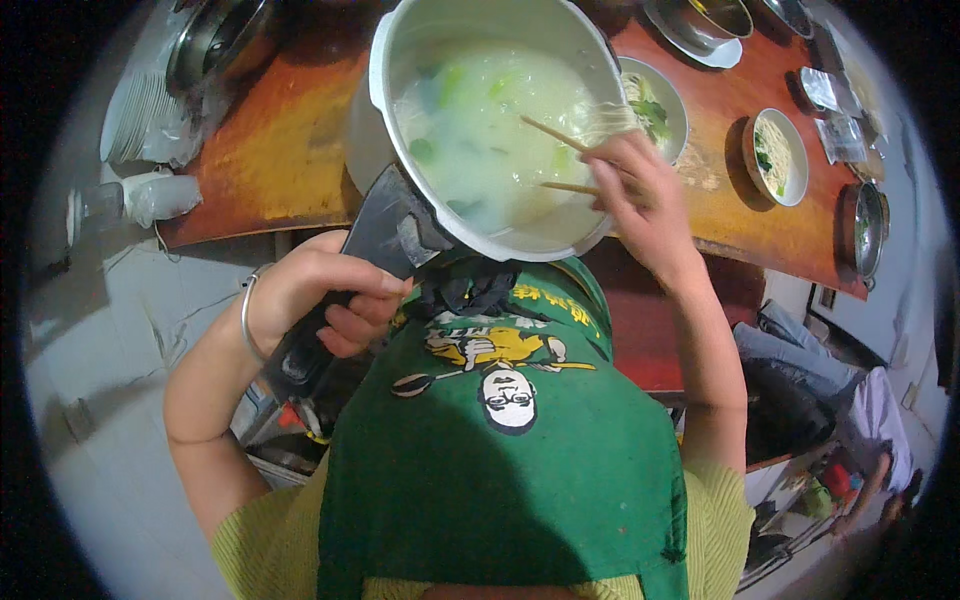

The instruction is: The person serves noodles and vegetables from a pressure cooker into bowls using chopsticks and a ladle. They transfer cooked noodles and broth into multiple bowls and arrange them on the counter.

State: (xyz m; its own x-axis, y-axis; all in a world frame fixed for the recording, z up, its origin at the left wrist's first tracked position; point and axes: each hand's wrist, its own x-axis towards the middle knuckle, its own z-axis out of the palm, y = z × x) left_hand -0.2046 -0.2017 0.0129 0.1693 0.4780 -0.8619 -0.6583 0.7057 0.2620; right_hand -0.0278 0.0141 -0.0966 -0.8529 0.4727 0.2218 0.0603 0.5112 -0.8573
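Observation:
My left hand (pixel 325 290) is closed around the black handle (pixel 385 220) of a large silver pot (pixel 365 135). The pot appears tilted toward me at the table's near edge. Inside is cloudy pale soup (pixel 490 140) with green leaves floating in it. Over the pot's right side, my right hand (pixel 645 195) grips a pair of wooden chopsticks (pixel 552 131), their tips apart and over or in the soup. Pale noodles (pixel 608 120) show by the right rim beside my fingers. A white bowl (pixel 680 110) with noodles and greens stands just right of the pot, partly hidden.
On the reddish-brown wooden table (pixel 270 150), another noodle bowl (pixel 795 180) stands farther right, near a metal bowl (pixel 868 230) and small packets (pixel 838 135). Stacked white dishes (pixel 140 115) and plastic cups (pixel 165 195) are at the left. A seated person's legs (pixel 800 355) show at the right.

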